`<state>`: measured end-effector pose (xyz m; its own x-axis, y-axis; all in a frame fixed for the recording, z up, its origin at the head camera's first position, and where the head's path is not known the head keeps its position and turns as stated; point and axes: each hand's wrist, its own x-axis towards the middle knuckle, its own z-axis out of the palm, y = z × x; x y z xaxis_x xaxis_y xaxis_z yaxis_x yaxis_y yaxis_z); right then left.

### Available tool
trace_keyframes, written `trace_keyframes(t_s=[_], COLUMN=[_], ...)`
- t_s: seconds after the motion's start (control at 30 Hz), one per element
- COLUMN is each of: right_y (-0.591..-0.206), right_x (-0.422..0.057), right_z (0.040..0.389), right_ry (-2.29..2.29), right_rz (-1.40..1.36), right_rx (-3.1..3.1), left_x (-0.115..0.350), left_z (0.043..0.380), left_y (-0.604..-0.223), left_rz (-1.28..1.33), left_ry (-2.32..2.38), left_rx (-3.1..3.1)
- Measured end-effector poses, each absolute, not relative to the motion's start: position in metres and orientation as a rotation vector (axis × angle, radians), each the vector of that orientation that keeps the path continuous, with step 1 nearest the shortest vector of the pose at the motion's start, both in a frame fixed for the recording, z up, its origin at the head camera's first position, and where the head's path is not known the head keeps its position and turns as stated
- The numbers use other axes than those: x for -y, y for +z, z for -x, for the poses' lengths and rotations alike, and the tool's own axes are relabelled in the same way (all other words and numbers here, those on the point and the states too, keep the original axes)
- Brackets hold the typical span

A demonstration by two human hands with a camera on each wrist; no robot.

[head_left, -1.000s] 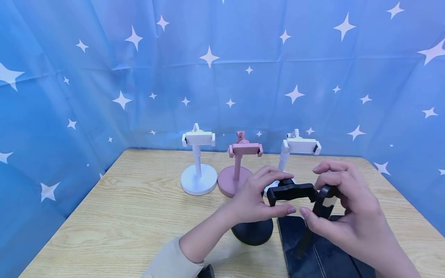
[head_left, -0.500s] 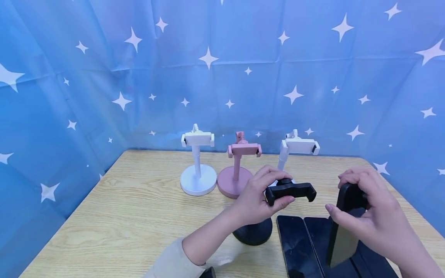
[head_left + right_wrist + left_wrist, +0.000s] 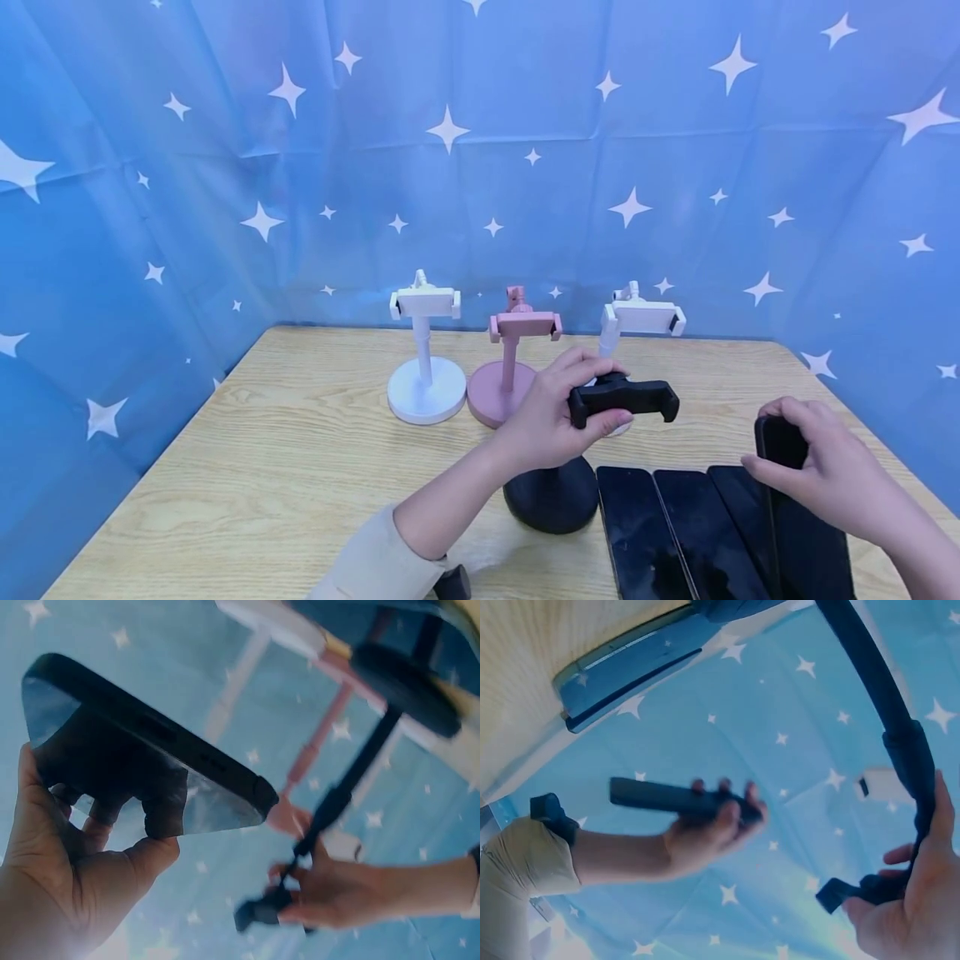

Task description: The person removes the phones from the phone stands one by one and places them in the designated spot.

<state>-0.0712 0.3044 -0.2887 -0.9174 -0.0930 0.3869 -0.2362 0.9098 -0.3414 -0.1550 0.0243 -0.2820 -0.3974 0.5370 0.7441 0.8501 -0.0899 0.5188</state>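
Observation:
My left hand (image 3: 551, 417) grips the black clamp head (image 3: 626, 400) of a phone stand, thumb below and fingers over its left end. The stand's round black base (image 3: 553, 498) rests on the table, and its pole (image 3: 352, 765) shows in the right wrist view. The clamp's right end sticks out past my fingers with nothing between its arms. On the right, my right hand (image 3: 832, 475) holds a black smartphone (image 3: 778, 442) on edge by its sides, over a row of phones. Its glossy face (image 3: 120, 765) shows in the right wrist view, partly behind my fingers.
Several dark phones (image 3: 637, 529) lie side by side at the front right. Behind stand a white phone stand (image 3: 426, 390), a pink one (image 3: 498, 393) and another white one (image 3: 643, 317), partly hidden by my left hand. A starry blue cloth (image 3: 450, 200) hangs behind the wooden table (image 3: 300, 467).
My right hand has drawn the phone away from the black clamp, rightward and down over the lying phones. The left hand keeps hold of the clamp, almost unmoved.

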Motion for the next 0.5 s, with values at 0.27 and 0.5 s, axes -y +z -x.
trace_keyframes(t_s=[0.27,0.5], right_y=[-0.308,-0.325], right_x=[-0.354,-0.390], right_z=[0.079,0.082], right_ry=[0.574,0.548], right_rz=[-0.179,-0.043], right_rx=[3.019,3.228], left_x=[-0.037,-0.065], left_z=[0.159,0.159], left_y=[-0.263,-0.247], left_rz=[1.564,1.567], left_ry=[-1.435,-1.381], left_rx=[1.820,1.772])
